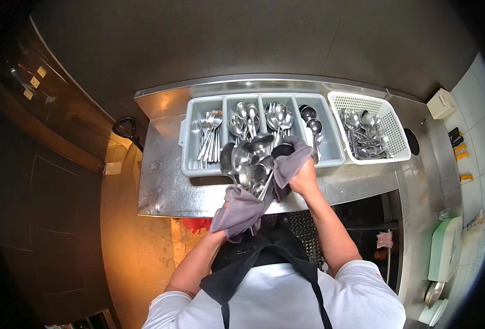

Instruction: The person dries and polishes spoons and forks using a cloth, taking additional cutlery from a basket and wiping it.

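Note:
A greyish-purple cloth [241,211] stretches between my two hands. My left hand [225,206], mostly hidden under it, is closed around the handles of a bunch of steel ladles [243,156], bowls pointing up and away from me. My right hand [304,176] is closed on the other end of the cloth, beside a dark ladle bowl [282,150]; its fingers are largely covered. Just beyond the bunch lies a grey cutlery tray [186,140]. Its compartments hold forks [212,134], spoons [241,122], more forks and spoons [278,118], and dark ladles [313,127].
A white perforated basket [399,134] of mixed cutlery stands right of the tray on the steel counter [163,186]. The counter's raised back edge [226,86] meets a dark wall. Yellow-handled tools [461,151] hang at the right, above a pale green container [444,249].

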Demonstrator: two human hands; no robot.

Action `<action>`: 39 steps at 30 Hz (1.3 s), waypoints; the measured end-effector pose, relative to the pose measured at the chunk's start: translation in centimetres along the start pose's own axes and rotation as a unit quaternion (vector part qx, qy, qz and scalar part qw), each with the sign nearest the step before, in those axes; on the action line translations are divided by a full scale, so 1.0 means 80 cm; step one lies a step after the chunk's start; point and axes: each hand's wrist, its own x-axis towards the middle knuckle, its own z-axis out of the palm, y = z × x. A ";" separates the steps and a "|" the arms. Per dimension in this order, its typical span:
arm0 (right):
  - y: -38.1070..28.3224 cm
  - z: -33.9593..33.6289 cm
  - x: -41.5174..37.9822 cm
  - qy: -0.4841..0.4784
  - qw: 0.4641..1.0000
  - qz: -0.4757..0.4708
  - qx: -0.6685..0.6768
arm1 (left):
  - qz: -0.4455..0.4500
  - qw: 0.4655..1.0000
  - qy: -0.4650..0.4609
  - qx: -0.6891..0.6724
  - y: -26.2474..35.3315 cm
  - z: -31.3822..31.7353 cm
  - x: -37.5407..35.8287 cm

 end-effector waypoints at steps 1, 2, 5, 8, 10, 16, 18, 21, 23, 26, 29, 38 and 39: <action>-0.002 -0.004 0.007 -0.015 0.998 -0.016 -0.054 | -0.034 0.991 0.003 -0.129 -0.006 0.003 -0.003; -0.004 -0.008 0.016 -0.023 0.995 0.027 -0.090 | -0.069 0.964 0.004 -0.255 -0.009 0.006 -0.003; 0.025 -0.015 0.019 0.036 0.990 0.039 -0.128 | -0.079 0.921 -0.030 -0.381 -0.040 0.034 0.008; 0.047 0.013 -0.016 0.141 0.849 0.296 0.414 | -0.042 0.952 -0.048 -0.301 -0.019 0.036 0.032; 0.036 0.034 -0.045 0.103 0.818 0.349 0.446 | -0.057 0.960 -0.062 -0.268 0.021 0.029 0.049; 0.040 -0.024 -0.029 0.086 0.836 0.385 0.381 | 0.065 0.975 0.037 -0.209 -0.023 0.108 0.105; 0.024 -0.032 -0.035 0.045 0.842 0.371 0.390 | 0.117 0.993 -0.001 0.000 -0.028 0.110 0.138; 0.058 -0.050 -0.025 0.035 0.842 0.391 0.370 | 0.009 0.955 -0.052 -0.292 0.061 0.077 0.132; 0.063 -0.070 -0.003 0.038 0.790 0.433 0.433 | -0.036 0.868 -0.039 -0.494 0.029 0.102 0.138; 0.069 -0.086 -0.012 -0.039 0.800 0.407 0.439 | 0.287 0.928 -0.029 0.236 0.148 0.037 0.115; 0.032 -0.075 -0.022 0.020 0.837 0.317 0.445 | 0.255 0.877 -0.052 0.405 0.123 0.039 0.110; 0.068 -0.062 -0.009 0.056 0.995 0.074 0.023 | 0.091 0.984 -0.126 0.087 -0.007 0.041 0.073; 0.073 -0.067 -0.005 0.082 0.988 0.125 0.044 | 0.057 0.989 -0.116 0.065 -0.022 0.045 0.066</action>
